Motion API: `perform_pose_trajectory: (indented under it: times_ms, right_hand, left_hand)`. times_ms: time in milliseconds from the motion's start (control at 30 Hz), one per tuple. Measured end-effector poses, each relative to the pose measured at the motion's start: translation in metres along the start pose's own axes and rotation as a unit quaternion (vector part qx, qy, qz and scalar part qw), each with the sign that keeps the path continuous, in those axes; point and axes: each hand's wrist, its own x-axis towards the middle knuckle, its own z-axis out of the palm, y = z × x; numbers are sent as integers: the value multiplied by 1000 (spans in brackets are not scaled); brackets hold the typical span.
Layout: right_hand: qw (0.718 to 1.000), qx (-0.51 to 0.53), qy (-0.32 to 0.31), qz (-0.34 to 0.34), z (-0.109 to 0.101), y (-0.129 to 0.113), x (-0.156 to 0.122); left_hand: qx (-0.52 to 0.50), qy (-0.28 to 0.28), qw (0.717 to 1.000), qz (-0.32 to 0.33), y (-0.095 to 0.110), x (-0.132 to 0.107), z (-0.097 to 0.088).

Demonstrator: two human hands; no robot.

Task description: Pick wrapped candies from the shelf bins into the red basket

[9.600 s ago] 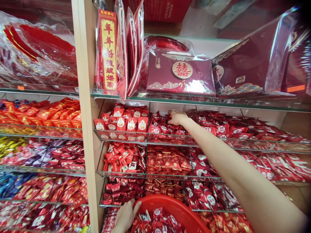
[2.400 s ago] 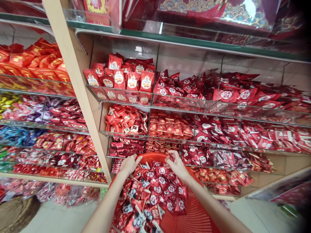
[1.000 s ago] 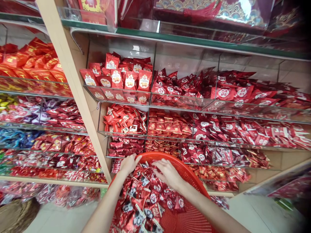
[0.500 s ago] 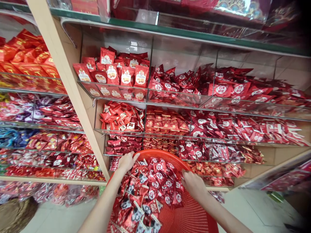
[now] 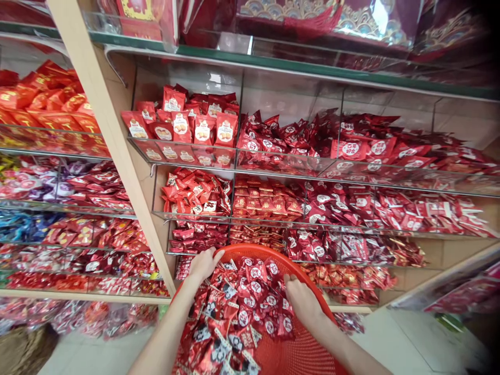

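A round red plastic basket (image 5: 312, 357) with a perforated wall is in front of me at the lower middle. Small red candy packets with white round labels (image 5: 255, 289) fill its far side, and red packets with black-and-white prints (image 5: 219, 346) lie on the near left. My left hand (image 5: 203, 264) is closed over the basket's far left rim, thumb along the edge. Inside the right part, my right hand (image 5: 301, 298) has its fingers curled against the edge of the dark red packets. Its fingertips are hidden, so whether it holds a packet I cannot make out.
Glass-fronted shelves (image 5: 195, 219) of red wrapped sweets rise right behind the basket. A slanting wooden upright (image 5: 88, 88) parts them from shelves on the left. Below left are bagged sweets (image 5: 97, 315) and a brown woven thing (image 5: 27, 349). Pale floor tiles show on both sides.
My right hand has moved left from near the rim to the packets, fingers still curled. My left hand stays on the rim. The view has tilted slightly upward.
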Motion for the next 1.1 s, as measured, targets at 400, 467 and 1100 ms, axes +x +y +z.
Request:
perform_pose_trajectory:
  times_ms: [400, 467, 1100]
  right_hand:
    - [996, 78, 26, -27, -56, 16, -3]
    - [992, 106, 61, -33, -94, 25, 9]
    - [990, 42, 127, -32, -366, 62, 159]
  left_hand:
    - [-12, 14, 1000, 13, -3, -1, 2]
    - [-21, 17, 1000, 12, -5, 0, 3]
    - [-61, 17, 998, 15, -10, 2, 5]
